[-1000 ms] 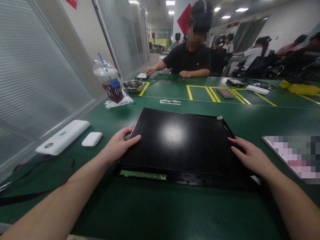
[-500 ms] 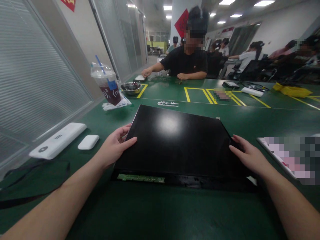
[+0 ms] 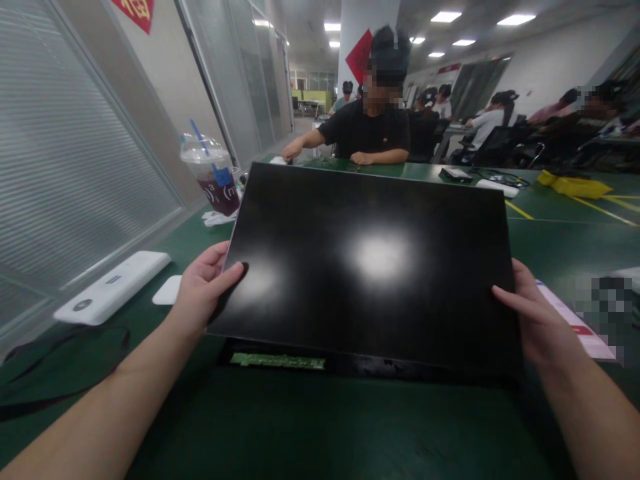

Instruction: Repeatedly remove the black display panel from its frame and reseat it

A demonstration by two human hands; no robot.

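A glossy black panel is tilted up in front of me, its far edge raised above the green table. My left hand grips its left edge, thumb on the front face and fingers behind. On the right edge my right hand holds it the same way. Beneath the panel's near edge lies a dark frame with a green circuit strip showing at its left. The rest of that frame is mostly hidden by the panel.
At the left lie a white device, a white case and a black strap. A drink cup stands behind them. Pink-white paper lies right, a yellow object far right. A person sits opposite.
Both hands have raised the panel and tilted its face more toward me. It now hides the small white pieces and most of the yellow tape lines. My right hand has moved right.
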